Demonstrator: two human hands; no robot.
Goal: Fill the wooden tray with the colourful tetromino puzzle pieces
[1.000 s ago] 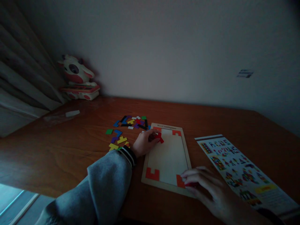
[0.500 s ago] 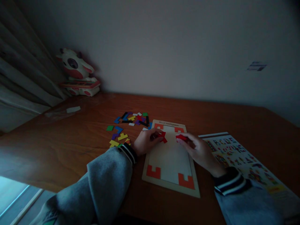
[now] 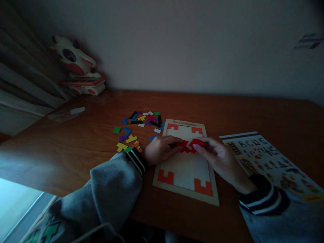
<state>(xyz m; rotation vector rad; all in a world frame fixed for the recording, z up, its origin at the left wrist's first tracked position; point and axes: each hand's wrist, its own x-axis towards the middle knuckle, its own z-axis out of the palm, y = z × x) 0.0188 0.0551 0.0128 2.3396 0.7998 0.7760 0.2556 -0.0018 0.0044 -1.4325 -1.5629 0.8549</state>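
Note:
A wooden puzzle board with a pale middle lies on the table, an orange-red notched piece in each corner. Over its upper middle, my left hand pinches a red piece at its left side. My right hand is closed on another red piece, close to the first one; whether the two touch is hard to tell. The fingers partly cover both pieces.
Several coloured puzzle pieces are scattered left of the board. A printed pattern sheet lies at the right. A cow-shaped toy stands at the back left, near a small white strip.
My right hand has come nearer my left hand, bringing the red pieces close together. The view has tilted down slightly, and the wall and toy sit higher in it.

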